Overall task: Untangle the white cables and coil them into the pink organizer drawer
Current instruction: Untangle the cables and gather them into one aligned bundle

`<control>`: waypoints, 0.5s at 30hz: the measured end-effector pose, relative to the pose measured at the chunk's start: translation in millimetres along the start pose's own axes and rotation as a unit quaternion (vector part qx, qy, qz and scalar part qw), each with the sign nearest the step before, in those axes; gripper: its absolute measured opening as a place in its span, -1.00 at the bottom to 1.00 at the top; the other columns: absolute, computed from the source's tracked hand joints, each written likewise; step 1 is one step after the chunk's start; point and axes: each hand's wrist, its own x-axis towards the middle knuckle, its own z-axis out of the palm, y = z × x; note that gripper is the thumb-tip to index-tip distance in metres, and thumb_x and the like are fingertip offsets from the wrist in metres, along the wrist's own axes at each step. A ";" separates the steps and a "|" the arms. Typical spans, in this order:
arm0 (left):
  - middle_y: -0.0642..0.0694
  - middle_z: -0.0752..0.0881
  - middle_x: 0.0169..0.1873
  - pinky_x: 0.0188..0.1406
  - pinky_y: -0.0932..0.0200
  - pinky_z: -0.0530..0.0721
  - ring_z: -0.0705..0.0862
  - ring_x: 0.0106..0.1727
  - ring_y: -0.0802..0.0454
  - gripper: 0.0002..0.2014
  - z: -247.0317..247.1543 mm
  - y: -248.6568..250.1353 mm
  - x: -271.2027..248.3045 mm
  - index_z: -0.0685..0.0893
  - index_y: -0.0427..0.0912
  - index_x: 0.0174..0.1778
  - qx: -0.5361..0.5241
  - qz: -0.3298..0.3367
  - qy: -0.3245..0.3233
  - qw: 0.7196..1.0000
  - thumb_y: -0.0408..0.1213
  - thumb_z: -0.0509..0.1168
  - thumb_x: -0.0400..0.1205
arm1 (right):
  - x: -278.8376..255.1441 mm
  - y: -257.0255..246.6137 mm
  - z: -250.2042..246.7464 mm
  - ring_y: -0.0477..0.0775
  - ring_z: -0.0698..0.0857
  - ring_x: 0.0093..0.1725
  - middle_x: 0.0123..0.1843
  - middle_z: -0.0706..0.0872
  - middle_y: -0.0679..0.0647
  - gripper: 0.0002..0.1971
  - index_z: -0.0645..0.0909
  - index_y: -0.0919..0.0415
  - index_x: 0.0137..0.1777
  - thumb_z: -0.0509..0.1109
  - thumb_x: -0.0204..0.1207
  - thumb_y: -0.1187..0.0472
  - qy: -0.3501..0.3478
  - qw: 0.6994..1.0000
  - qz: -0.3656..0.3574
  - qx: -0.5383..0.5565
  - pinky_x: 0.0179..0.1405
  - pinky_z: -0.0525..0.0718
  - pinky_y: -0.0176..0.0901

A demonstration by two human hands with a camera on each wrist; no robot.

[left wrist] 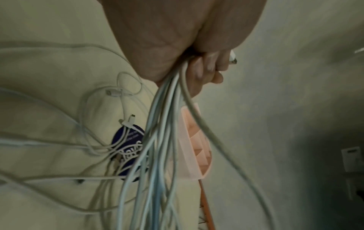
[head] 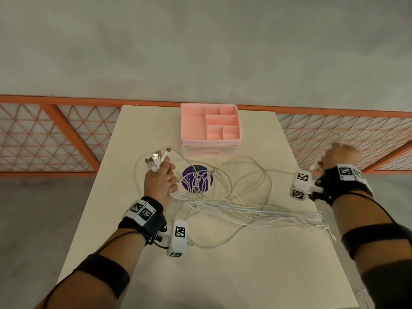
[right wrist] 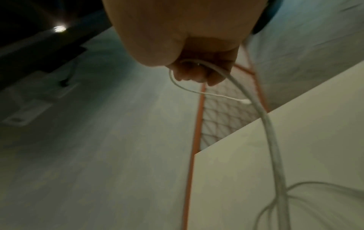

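Observation:
Several white cables sprawl in loops over the beige table. My left hand grips a bunch of them near their USB plugs, which stick up above the fist; the strands trail down from the curled fingers. My right hand is raised past the table's right edge, fingers curled round one white cable whose thin end dangles free. The pink organizer stands at the table's far edge, its top compartments bare and its drawer front facing me.
A round purple sticker lies on the table under the loops. An orange lattice railing runs behind and beside the table, with grey floor beyond. Cable ends hang over the right table edge.

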 end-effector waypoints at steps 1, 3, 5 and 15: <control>0.05 0.38 -0.63 -0.73 0.34 0.21 0.28 -0.68 0.18 -0.66 1.5 3.1 -0.7 0.55 -0.16 -0.31 -0.022 -0.002 -0.002 1.000 -0.08 0.26 0.75 | 7.9 14.6 -10.3 0.03 0.63 -0.18 0.39 0.64 0.26 -0.73 0.54 0.17 0.35 0.19 0.70 0.23 -0.018 0.999 0.031 -0.029 -0.16 0.72 -0.01; 0.06 0.37 -0.65 -0.74 0.34 0.20 0.26 -0.69 0.19 -0.65 7.5 8.6 -2.3 0.52 -0.15 -0.32 -0.053 0.000 -0.016 0.998 -0.09 0.24 0.76 | 14.7 47.2 -29.6 0.05 0.69 -0.27 0.23 0.72 0.33 -0.91 0.54 0.11 0.08 0.32 0.63 0.26 -0.066 0.982 0.065 -0.162 -0.31 0.70 -0.03; 0.06 0.36 -0.65 -0.73 0.33 0.20 0.26 -0.69 0.19 -0.66 15.5 12.4 -3.9 0.52 -0.15 -0.32 -0.058 0.010 -0.031 0.998 -0.11 0.24 0.77 | 4.7 69.9 -32.1 0.21 0.74 -0.27 -0.04 0.74 0.31 -0.83 0.53 0.11 0.05 0.43 0.52 0.16 -0.104 0.934 0.091 -0.330 -0.25 0.76 0.09; 0.05 0.33 -0.61 -0.66 0.28 0.21 0.26 -0.62 0.15 -0.66 56.8 9.7 -11.0 0.52 -0.17 -0.32 0.012 0.069 -0.072 0.995 -0.12 0.24 0.77 | -167.5 32.3 88.5 -0.15 0.70 0.12 0.18 0.73 -0.13 -0.39 0.54 -0.05 0.44 0.51 0.42 -0.24 -0.506 0.784 -0.267 -0.240 0.13 0.64 -0.23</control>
